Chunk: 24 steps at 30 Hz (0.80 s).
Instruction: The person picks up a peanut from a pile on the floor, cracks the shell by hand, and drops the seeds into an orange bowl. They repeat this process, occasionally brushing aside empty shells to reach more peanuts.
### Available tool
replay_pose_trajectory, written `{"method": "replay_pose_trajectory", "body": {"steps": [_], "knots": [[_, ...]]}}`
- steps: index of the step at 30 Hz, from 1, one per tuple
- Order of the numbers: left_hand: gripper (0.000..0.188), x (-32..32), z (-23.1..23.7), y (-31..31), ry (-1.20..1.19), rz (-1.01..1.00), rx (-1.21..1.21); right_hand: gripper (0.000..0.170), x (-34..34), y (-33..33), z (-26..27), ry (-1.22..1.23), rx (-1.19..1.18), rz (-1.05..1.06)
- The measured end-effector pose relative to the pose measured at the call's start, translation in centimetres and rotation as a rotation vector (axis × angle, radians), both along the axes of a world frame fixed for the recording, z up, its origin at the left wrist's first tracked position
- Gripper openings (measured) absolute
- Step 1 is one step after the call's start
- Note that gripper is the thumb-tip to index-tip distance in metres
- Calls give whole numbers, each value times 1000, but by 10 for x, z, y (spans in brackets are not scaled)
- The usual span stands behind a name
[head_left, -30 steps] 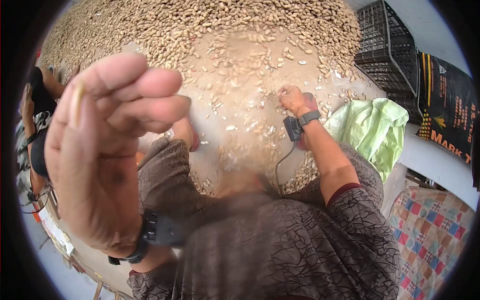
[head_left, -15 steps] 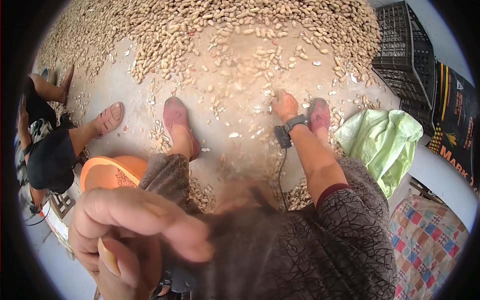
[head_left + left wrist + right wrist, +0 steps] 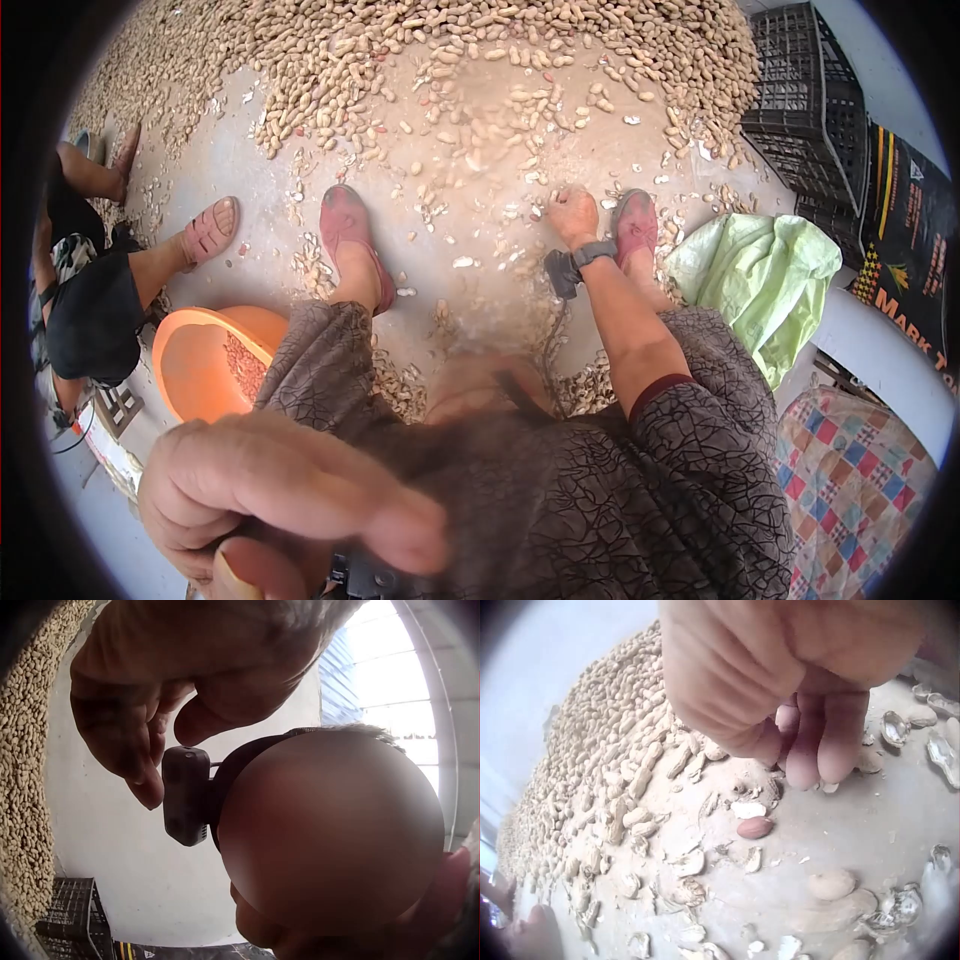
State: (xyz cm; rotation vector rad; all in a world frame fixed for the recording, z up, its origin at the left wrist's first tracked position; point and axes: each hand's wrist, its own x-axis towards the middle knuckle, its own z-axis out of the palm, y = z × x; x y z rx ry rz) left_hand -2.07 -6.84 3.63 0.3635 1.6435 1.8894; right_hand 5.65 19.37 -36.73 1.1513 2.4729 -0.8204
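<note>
My left hand (image 3: 290,490) is raised close below the head camera, its fingers bent and nothing seen between them. In the left wrist view, its thumb and fingertips are right beside the small black camera (image 3: 186,795) worn on the head. My right hand (image 3: 573,215) is low over the floor beside the right shoe, fingers loosely bent downward. In the right wrist view, its fingertips (image 3: 802,772) are at floor level among peanut shells (image 3: 895,729), and no held thing shows. A shelled reddish peanut kernel (image 3: 754,827) lies just below them.
A large heap of unshelled peanuts (image 3: 340,60) spreads ahead. An orange basin (image 3: 185,355) with red kernels stands at left, near another person's leg (image 3: 165,265). On the right are a pale green sack (image 3: 760,285), black crates (image 3: 800,100) and a patchwork cloth (image 3: 860,490).
The left hand has come down from high at the left, its fingers bending, which uncovers the basin and the left shoe. The right hand stays low by the right shoe, with little movement.
</note>
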Motion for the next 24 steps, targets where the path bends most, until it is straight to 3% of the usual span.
{"method": "replay_pose_trajectory", "body": {"steps": [3, 5, 9, 13, 15, 16, 18, 19, 21, 23, 24], "knots": [[28, -7, -5, -5, -43, 17, -17, 29, 7, 2, -21, 101, 38, -69], [38, -25, -25, -18, -118, -366, 324, 30, 6, -1, -13, 115, 43, -21], [36, -21, -17, -13, -179, -292, 265, 30, -4, -6, -3, 117, -77, -5], [35, -23, -20, -10, -132, -337, 293, 25, -3, 0, -29, 76, 22, 142], [35, -21, -19, -9, -149, -341, 303, 18, 4, 10, -45, 17, -479, -110], [35, -21, -19, -9, -150, -339, 301, 18, 11, 16, -43, 17, -479, -110], [35, -22, -22, -8, -154, -337, 299, 12, 32, 29, -39, 219, -1182, -698], [34, -26, -26, -6, -124, -399, 365, 12, 41, 35, -38, 217, -1181, -701], [34, -26, -25, -8, -97, -462, 433, 11, 54, 41, -36, 571, -1284, -835], [34, -18, -11, -15, -164, -339, 196, 13, 55, 47, -33, 585, -1236, -906], [34, -19, -10, -15, -164, -339, 196, 13, 53, 52, -33, 543, -1226, -920]]}}
